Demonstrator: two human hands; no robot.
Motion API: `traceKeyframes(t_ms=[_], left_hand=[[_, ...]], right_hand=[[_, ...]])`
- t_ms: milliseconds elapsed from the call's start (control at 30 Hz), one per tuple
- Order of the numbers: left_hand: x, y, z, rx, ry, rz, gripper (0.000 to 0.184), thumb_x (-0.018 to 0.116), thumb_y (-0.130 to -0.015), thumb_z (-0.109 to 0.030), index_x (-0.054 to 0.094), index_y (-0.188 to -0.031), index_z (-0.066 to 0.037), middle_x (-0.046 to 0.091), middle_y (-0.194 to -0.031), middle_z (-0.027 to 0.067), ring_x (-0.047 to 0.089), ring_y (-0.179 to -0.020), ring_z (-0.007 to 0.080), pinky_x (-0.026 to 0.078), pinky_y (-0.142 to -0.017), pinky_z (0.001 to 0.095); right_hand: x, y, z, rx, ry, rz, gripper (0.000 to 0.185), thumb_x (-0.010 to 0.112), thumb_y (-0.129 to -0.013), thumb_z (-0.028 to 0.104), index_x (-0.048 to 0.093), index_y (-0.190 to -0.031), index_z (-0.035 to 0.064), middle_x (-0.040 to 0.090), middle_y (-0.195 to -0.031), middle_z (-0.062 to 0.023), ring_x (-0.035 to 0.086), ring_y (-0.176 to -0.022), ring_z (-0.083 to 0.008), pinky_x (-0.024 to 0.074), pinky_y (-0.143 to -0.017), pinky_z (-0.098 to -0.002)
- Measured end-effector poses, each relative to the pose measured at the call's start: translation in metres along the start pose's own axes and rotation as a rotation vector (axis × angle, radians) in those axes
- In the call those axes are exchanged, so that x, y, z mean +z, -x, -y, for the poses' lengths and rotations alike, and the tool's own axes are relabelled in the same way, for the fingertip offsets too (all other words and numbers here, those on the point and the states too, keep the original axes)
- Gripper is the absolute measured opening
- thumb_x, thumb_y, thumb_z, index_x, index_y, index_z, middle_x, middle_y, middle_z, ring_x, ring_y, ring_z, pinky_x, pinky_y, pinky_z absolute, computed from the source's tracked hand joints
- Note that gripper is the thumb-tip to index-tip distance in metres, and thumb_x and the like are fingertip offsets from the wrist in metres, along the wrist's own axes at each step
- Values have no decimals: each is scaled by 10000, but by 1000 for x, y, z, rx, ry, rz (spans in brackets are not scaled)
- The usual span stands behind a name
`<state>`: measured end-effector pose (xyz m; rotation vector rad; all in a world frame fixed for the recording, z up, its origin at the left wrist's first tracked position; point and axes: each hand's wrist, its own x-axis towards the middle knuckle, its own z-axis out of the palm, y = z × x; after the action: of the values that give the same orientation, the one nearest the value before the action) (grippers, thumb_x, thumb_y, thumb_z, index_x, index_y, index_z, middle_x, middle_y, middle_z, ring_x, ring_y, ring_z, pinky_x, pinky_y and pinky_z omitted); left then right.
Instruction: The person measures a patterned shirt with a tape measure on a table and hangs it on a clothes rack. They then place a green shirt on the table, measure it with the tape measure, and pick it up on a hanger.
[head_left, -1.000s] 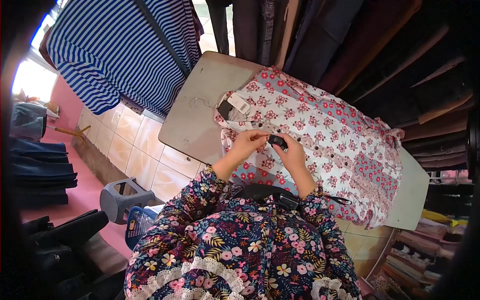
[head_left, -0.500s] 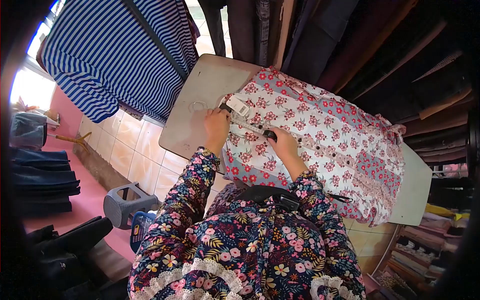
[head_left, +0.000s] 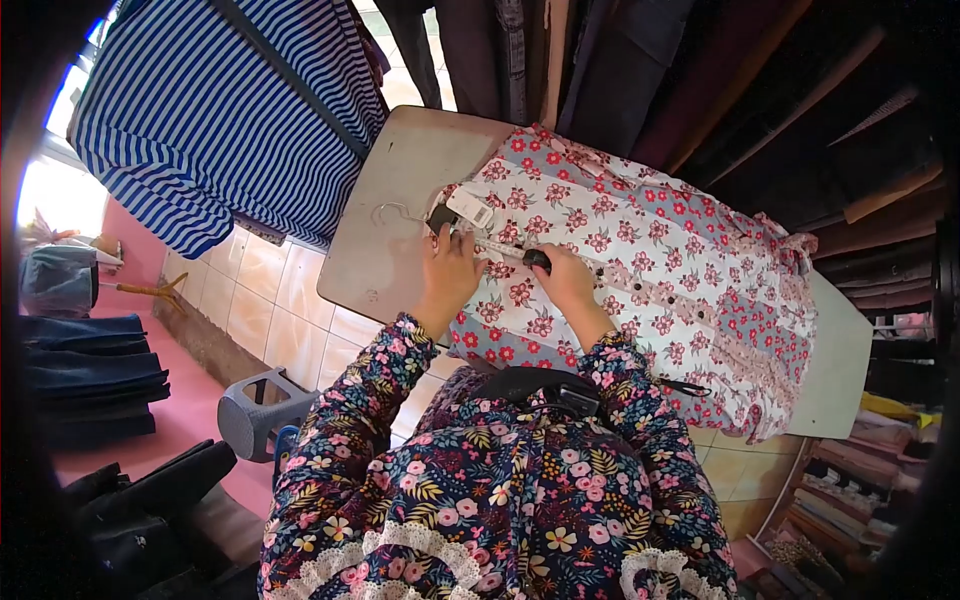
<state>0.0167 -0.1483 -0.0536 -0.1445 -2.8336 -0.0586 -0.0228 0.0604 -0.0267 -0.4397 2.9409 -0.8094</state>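
A white blouse (head_left: 600, 235) with red flowers and grey floral panels lies spread on a pale tabletop. A row of dark buttons runs down its front. My right hand (head_left: 570, 280) grips a small black case (head_left: 538, 260), which looks like a tape measure. A narrow light strip (head_left: 497, 247) runs from it along the button band toward the collar. There my left hand (head_left: 452, 268) has its fingers bent over the strip's end, partly hiding it. Beside these fingers are a white paper tag (head_left: 470, 207) and the dark inside of the collar (head_left: 440, 217).
A metal hanger hook (head_left: 393, 212) sticks out past the collar onto the table (head_left: 400, 160). A blue-and-white striped garment (head_left: 230, 130) hangs at the left. Dark trousers (head_left: 620, 80) hang along the far side. A grey stool (head_left: 255, 410) stands on the tiled floor at the lower left.
My left hand has shifted slightly right and down from the collar edge, its fingers now over the strip. My right hand stays on the black case, nearly in place.
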Motion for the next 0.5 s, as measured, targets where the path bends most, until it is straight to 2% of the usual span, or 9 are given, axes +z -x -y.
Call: traceKeyframes(t_ms=[33, 133, 233, 500], left_hand=[[3, 2, -1, -14, -34, 26, 545, 546, -845, -431, 527, -1202, -19, 588, -1170, 145, 354, -1271, 315, 235, -1027, 527], [8, 3, -4, -61, -73, 64, 594, 538, -845, -460, 510, -1239, -17, 539, -1259, 139, 303, -1318, 308, 174, -1055, 547], [8, 2, -6, -77, -63, 59, 564, 534, -855, -426, 507, -1257, -31, 549, -1254, 128, 326, -1302, 310, 173, -1025, 597], [-1, 1, -10, -49, -27, 115, 609, 541, -843, -461, 456, -1291, -57, 526, -1266, 163, 289, -1317, 328, 134, -1028, 609]], right_hand=[[0, 0, 0, -10, -2, 1, 310, 689, -764, 229, 609, -1050, 143, 644, -969, -98, 627, -882, -304, 507, -737, -402], [-1, -1, 1, -29, 1, -1, 301, 693, -765, 225, 611, -1040, 136, 639, -949, -98, 625, -872, -306, 506, -732, -402], [0, -1, 1, -33, 8, -11, 293, 695, -767, 225, 610, -1030, 129, 633, -927, -97, 622, -862, -308, 505, -728, -403], [-4, -2, 0, -9, 12, 8, 281, 674, -779, 227, 620, -1045, 156, 630, -934, -91, 626, -868, -298, 511, -742, -403]])
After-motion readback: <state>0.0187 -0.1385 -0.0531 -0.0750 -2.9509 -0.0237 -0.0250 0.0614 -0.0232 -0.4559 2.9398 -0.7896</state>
